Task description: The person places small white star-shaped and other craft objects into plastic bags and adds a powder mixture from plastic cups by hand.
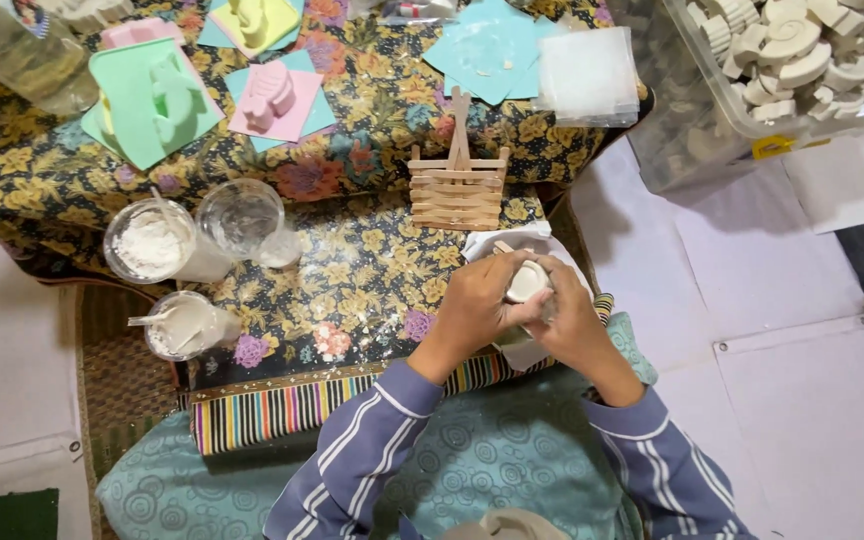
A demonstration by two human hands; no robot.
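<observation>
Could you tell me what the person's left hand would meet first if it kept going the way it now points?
Probably the small white cast piece that the left hand already touches, then the right hand closing on it from the other side.

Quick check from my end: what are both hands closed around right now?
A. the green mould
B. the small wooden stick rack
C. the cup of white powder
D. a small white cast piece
D: the left hand and the right hand together grip the small white cast piece, while the wooden stick rack stands apart on the cloth.
</observation>
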